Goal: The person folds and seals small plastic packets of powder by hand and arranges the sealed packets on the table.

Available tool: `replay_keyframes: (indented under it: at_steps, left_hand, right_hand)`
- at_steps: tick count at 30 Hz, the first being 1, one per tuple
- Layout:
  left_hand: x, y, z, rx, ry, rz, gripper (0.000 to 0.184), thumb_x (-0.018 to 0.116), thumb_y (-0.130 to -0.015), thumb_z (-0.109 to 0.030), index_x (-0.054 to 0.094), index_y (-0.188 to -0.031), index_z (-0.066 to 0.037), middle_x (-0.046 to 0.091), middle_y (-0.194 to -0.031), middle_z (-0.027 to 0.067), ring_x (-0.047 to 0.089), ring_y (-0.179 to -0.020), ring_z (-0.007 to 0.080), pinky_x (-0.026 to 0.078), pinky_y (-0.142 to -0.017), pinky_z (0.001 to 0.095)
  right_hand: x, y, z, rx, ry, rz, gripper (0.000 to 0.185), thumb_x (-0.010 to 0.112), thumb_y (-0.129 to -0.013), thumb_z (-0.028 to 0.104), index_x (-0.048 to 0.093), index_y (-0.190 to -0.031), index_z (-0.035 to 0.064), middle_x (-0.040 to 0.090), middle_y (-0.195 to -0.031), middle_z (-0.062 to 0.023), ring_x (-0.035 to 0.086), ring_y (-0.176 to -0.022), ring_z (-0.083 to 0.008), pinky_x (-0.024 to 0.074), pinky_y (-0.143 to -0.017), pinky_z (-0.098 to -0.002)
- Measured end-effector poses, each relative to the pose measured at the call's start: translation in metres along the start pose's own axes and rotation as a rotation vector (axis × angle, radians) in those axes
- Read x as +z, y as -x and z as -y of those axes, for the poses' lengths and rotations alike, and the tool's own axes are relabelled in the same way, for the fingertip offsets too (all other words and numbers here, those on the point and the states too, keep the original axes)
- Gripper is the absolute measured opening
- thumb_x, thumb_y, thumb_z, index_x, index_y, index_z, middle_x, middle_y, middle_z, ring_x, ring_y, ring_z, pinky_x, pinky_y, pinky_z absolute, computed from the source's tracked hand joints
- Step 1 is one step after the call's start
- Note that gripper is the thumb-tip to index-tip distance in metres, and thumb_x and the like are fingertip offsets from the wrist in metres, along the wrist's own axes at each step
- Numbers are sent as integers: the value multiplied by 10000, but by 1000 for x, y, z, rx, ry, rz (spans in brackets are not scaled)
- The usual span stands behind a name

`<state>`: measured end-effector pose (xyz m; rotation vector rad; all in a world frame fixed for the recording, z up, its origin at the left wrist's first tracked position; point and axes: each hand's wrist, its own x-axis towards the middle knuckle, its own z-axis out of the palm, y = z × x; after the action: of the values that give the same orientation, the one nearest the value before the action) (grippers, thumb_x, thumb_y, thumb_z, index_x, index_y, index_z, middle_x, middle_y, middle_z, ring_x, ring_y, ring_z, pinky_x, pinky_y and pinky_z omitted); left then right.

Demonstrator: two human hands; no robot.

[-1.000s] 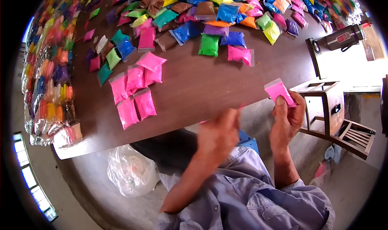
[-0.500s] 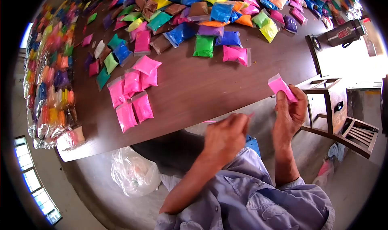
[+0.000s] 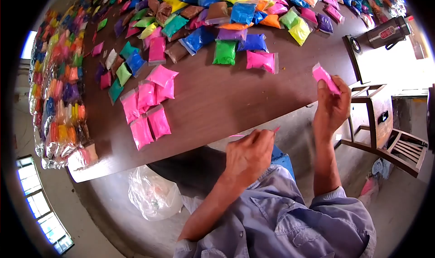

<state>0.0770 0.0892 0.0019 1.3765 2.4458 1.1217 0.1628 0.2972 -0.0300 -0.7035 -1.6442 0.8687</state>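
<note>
My right hand (image 3: 334, 106) is raised over the table's front edge, thumb and fingers closed on a small pink packet (image 3: 322, 77) with a clear top strip. My left hand (image 3: 249, 154) is curled in front of my body, below the table edge. From its fingers pokes the pink tip of a thin stick-like thing (image 3: 276, 130); most of it is hidden in the fist. On the table (image 3: 213, 95), several pink packets (image 3: 147, 94) lie grouped at the left. Another pink packet (image 3: 261, 61) lies further back, beside a green packet (image 3: 224, 52).
A big heap of coloured packets (image 3: 242, 12) covers the table's back. Clear-wrapped bundles (image 3: 59, 113) line the left edge. A flask (image 3: 389, 32) stands at the right, near a wooden stool (image 3: 379, 117). A clear plastic bag (image 3: 153, 194) sits on the floor.
My right hand has moved away, up and to the right, with the pink packet. My left hand has shifted slightly left and down, still curled.
</note>
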Motion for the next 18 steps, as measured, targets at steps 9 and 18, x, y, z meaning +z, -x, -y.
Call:
replay_keyframes:
  at_steps: [9, 18]
  left_hand:
    - [-43, -3, 65, -201, -229, -270, 81, 732, -933, -98, 701, -867, -62, 661, -691, 90, 622, -554, 212, 475, -518, 342]
    - [5, -13, 5, 70, 28, 6, 67, 763, -883, -109, 696, -886, -113, 662, -750, 55, 663, -646, 238, 490, -530, 376]
  right_hand:
    - [-8, -60, -40, -9, 212, -80, 265, 773, -942, 139, 665, -1165, 45, 649, -1030, -10, 571, -826, -61, 486, -686, -208]
    - [-1, -61, -60, 25, 154, -100, 238, 772, -938, 119, 670, -1143, 53, 627, -976, 25, 511, -775, -31, 434, -672, -192]
